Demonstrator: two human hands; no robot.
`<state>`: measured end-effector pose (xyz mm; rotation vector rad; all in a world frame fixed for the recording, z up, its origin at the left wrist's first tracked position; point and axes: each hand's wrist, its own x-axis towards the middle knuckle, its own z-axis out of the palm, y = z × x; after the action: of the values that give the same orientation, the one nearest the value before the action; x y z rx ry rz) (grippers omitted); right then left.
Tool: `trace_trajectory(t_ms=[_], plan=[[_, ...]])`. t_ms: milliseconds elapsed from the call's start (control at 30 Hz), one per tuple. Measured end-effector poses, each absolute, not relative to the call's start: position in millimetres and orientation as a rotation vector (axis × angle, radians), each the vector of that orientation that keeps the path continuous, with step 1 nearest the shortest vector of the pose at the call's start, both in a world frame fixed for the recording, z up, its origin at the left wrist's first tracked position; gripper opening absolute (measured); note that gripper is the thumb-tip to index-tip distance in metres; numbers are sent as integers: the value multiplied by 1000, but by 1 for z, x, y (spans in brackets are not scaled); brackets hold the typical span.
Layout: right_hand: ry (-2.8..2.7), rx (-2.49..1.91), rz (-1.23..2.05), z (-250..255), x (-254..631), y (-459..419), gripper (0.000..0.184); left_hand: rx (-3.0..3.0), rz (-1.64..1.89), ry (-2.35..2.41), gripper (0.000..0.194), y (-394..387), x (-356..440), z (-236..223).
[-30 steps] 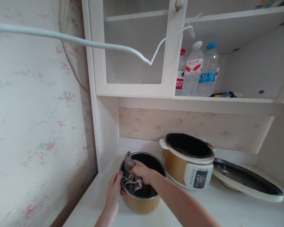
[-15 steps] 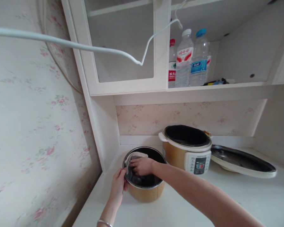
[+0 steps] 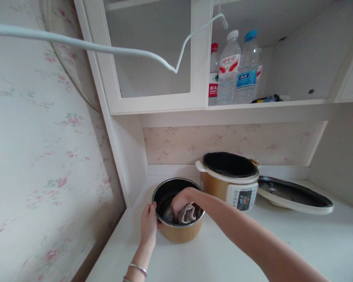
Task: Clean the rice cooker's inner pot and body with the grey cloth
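Observation:
A gold inner pot [image 3: 176, 232] with a dark inside stands on the white counter [image 3: 223, 258]. My left hand [image 3: 148, 222] grips the pot's left rim, fingers closed over the edge. My right hand [image 3: 180, 200] reaches down inside the pot and is closed on a grey cloth [image 3: 187, 213], pressed against the inner wall near the bottom.
A gold and white rice cooker body [image 3: 230, 178] stands open just behind the pot. Its lid [image 3: 294, 194] lies flat to the right. Water bottles [image 3: 233, 68] stand on the shelf above. A white cable [image 3: 106, 47] hangs across the cabinet. A flowered wall closes the left side.
My right hand has moved with the cloth from the pot's left rim down deeper into the pot. The left hand stays on the rim. The camera has tilted slightly.

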<state>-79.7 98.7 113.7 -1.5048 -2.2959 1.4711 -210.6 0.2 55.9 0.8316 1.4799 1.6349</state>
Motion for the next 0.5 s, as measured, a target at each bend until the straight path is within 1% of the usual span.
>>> trace_trajectory(t_ms=[100, 233, 333, 400, 433, 500], plan=[[-2137, -1427, 1508, 119, -87, 89, 19, 897, 1610, 1492, 32, 0, -212, 55], [-1903, -1388, 1372, 119, -96, 84, 35, 961, 1592, 1491, 35, 0, -216, 53], [-1811, -1355, 1342, 117, -94, 82, 47, 976, 1586, 1476, 36, 1, -218, 52], [-1902, -1271, 1416, 115, -85, 83, 50, 972, 1578, 1472, 35, 2, -219, 52], [-2058, -1194, 1424, 115, -79, 85, 48, 971, 1577, 1467, 35, 3, -219, 52], [-2452, -1009, 1279, 114, -66, 93, 40, 969, 1583, 1455, 35, 2, -219, 52]])
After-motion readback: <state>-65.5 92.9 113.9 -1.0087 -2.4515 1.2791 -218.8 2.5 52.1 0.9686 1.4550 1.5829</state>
